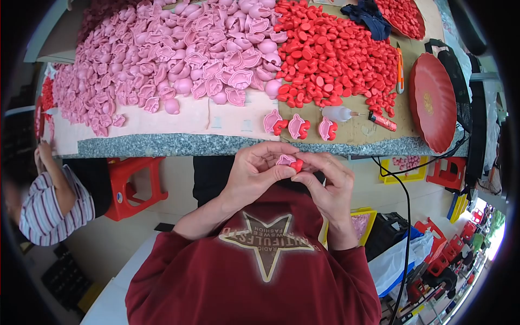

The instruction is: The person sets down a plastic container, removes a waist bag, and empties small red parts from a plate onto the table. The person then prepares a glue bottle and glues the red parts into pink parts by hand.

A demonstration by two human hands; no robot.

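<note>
The left hand and right hand pinched a small pink-and-red piece just off the near edge of the tabletop. It looked light, stiff and slippery, best held by its sides.

Table before me. On it: shell pile left, nub pile right, touching. Three-assembly row nearer me; bottle, then tube right of it. Plate far right.
</note>
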